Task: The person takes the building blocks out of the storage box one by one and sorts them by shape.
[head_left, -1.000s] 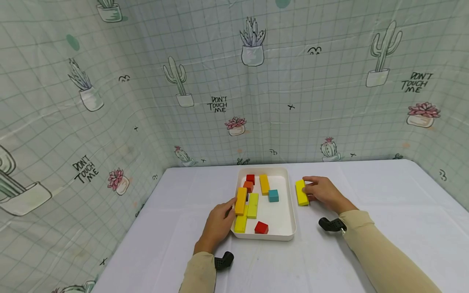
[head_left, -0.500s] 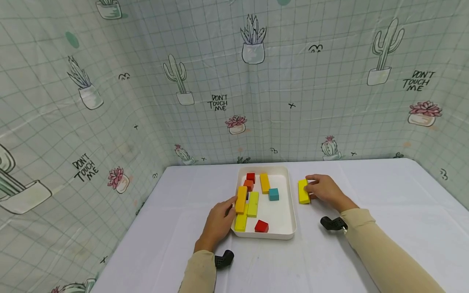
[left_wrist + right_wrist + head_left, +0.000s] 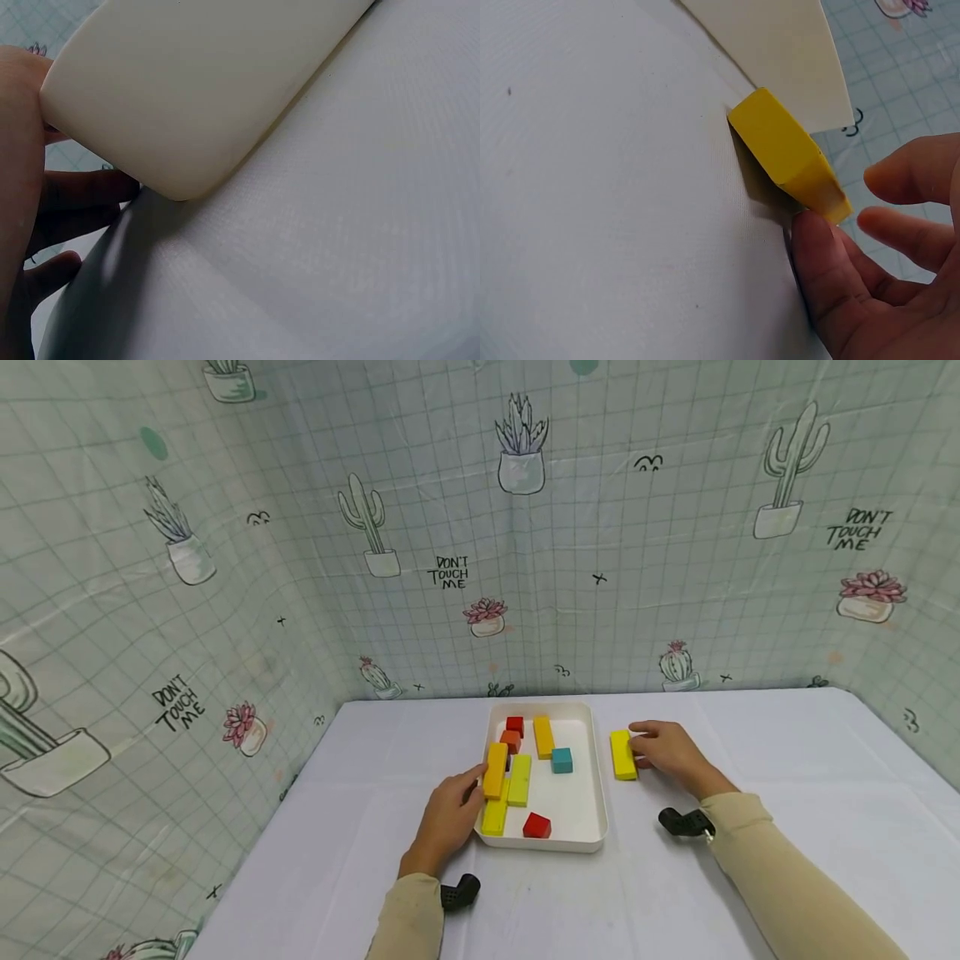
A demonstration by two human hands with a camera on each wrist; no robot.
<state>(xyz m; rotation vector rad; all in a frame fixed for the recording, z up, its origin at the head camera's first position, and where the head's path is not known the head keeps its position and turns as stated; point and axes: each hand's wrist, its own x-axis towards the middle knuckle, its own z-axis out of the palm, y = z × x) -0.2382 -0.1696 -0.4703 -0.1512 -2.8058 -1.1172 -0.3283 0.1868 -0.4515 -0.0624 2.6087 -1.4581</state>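
A white tray (image 3: 574, 810) holds several colored wooden blocks. My left hand (image 3: 444, 818) is at the tray's left side, its index fingertip beside an orange-yellow block (image 3: 495, 770) that lies on top of other blocks near the rim. In the left wrist view, loosely bent fingers (image 3: 94, 189) show past the tray's outer wall (image 3: 172, 97); the index fingertip is hidden. Right of the tray, a yellow block (image 3: 622, 755) lies on the table. Beside it is my right hand (image 3: 669, 756): the thumb tip meets the block's near end (image 3: 825, 199), while two fingers stand apart from it.
Inside the tray are a yellow-green block (image 3: 519, 780), a yellow block (image 3: 494, 818), a teal block (image 3: 562, 760), another orange-yellow block (image 3: 543, 737), red blocks (image 3: 537, 825) and an orange-red cube (image 3: 511, 742). A dark block is mostly covered. Cactus-print cloth (image 3: 585, 527) rises behind the white table.
The yellow block outside the tray and my right hand have shifted slightly right, away from the tray. My left hand and the blocks in the tray keep their places.
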